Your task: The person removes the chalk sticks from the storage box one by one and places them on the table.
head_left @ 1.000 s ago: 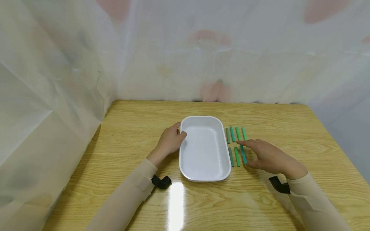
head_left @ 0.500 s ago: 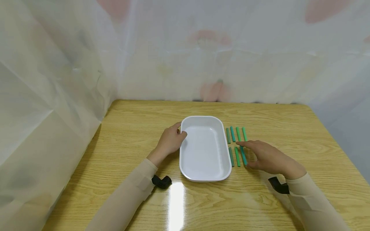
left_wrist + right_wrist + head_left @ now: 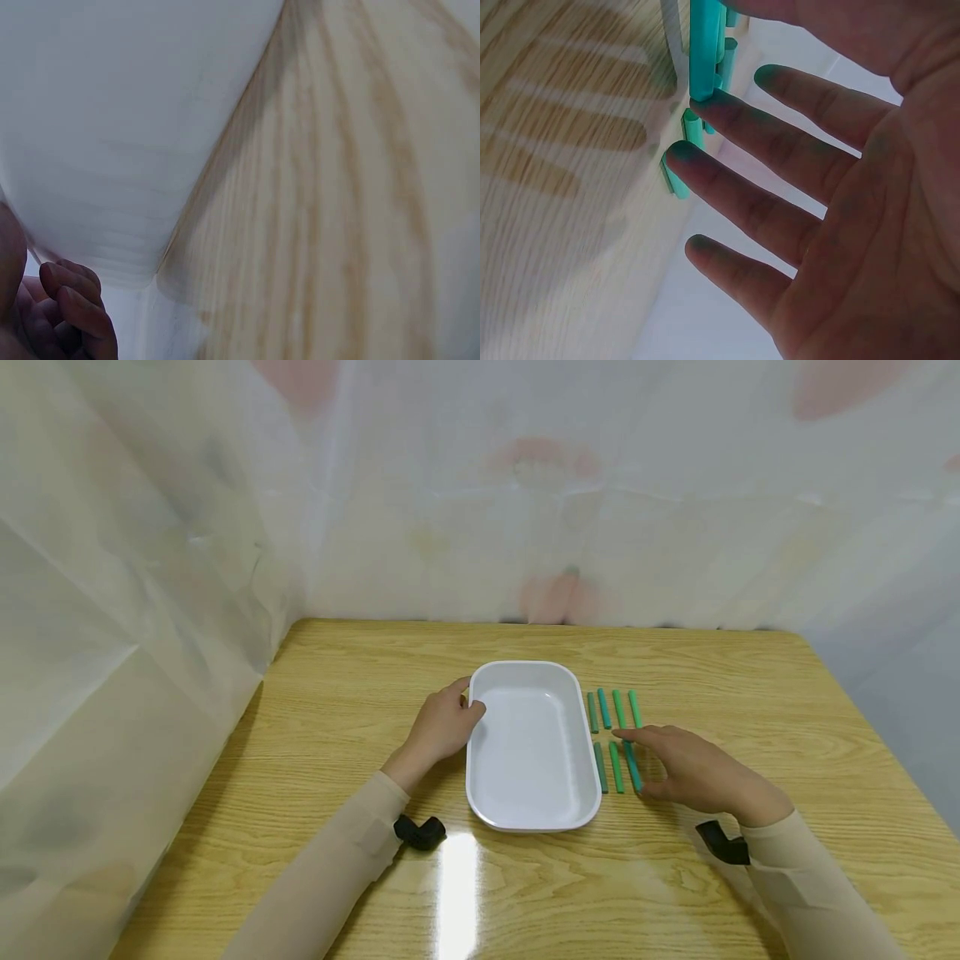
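Note:
My left hand grips the left side of a white rectangular dish, thumb over the rim and fingers outside; its curled fingers show beside the dish wall in the left wrist view. To the right of the dish, my right hand holds a teal chalk stick by its two ends, the thumb at the near end and a fingertip at the far end. Green smudges colour the fingertips in the right wrist view. The other fingers spread out straight.
Two rows of chalk sticks lie beside the dish. The far row has a dark green stick, a teal one and two brighter greens, including a light green stick. A bright green stick lies left of the held one on the wooden table.
The teal chalk stick has slid very slightly toward the near side with my right hand. My left hand and the dish have stayed put.

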`<state>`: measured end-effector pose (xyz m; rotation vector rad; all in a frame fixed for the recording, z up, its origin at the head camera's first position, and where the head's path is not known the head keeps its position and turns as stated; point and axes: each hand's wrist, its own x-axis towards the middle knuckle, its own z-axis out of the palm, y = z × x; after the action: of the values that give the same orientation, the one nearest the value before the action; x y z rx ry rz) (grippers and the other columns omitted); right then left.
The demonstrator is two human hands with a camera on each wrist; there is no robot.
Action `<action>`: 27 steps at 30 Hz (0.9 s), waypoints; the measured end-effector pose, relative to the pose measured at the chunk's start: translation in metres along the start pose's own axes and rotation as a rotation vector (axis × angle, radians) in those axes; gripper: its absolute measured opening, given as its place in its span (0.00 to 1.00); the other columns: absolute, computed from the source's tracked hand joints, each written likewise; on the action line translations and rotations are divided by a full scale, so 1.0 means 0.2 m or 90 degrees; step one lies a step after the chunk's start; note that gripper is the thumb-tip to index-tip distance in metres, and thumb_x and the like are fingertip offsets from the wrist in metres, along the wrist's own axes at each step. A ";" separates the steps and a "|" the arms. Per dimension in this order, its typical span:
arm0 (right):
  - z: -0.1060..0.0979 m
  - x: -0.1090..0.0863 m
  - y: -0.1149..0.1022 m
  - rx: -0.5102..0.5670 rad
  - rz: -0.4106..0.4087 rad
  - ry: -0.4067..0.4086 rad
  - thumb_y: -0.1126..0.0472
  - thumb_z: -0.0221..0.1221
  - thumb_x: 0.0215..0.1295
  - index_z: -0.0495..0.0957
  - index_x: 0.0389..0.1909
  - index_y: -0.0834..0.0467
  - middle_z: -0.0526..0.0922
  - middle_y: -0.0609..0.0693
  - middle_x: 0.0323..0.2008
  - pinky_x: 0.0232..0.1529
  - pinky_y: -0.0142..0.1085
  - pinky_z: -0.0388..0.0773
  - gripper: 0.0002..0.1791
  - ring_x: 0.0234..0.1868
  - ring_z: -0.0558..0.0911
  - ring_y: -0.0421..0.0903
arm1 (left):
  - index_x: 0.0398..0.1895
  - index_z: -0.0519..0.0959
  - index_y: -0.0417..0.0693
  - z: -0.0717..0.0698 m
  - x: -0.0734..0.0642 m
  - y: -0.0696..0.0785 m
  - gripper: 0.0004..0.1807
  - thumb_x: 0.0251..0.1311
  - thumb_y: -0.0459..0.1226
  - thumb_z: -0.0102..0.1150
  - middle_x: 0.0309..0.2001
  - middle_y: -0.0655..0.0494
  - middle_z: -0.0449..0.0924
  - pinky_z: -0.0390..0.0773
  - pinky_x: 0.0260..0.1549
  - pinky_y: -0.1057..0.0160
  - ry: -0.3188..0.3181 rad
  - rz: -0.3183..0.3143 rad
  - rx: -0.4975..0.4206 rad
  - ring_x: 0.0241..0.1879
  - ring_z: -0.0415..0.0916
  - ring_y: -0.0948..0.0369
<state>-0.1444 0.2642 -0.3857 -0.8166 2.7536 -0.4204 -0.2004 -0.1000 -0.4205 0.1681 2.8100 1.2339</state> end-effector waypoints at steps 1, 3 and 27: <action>0.00 0.00 0.00 -0.001 0.000 0.000 0.58 0.74 0.60 0.67 0.76 0.55 0.80 0.56 0.64 0.56 0.57 0.78 0.43 0.63 0.78 0.61 | 0.74 0.71 0.50 0.00 0.00 0.00 0.28 0.71 0.43 0.49 0.19 0.57 0.65 0.63 0.16 0.65 0.000 0.000 0.000 0.16 0.59 0.62; 0.00 0.00 0.00 -0.001 -0.001 -0.001 0.58 0.74 0.60 0.67 0.76 0.56 0.80 0.56 0.63 0.56 0.56 0.78 0.43 0.63 0.78 0.61 | 0.74 0.71 0.50 0.00 0.00 0.00 0.28 0.71 0.43 0.49 0.19 0.57 0.65 0.63 0.16 0.65 0.000 0.000 0.001 0.16 0.59 0.62; 0.02 0.01 0.01 -0.026 -0.003 0.008 0.59 0.75 0.57 0.68 0.75 0.57 0.78 0.59 0.66 0.59 0.60 0.77 0.44 0.64 0.77 0.64 | 0.73 0.72 0.49 0.00 0.01 0.00 0.28 0.71 0.43 0.50 0.19 0.57 0.64 0.62 0.16 0.65 0.000 -0.003 0.011 0.16 0.59 0.62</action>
<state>-0.1458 0.2637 -0.3903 -0.8334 2.7812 -0.3738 -0.2017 -0.1001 -0.4209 0.1628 2.8209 1.2089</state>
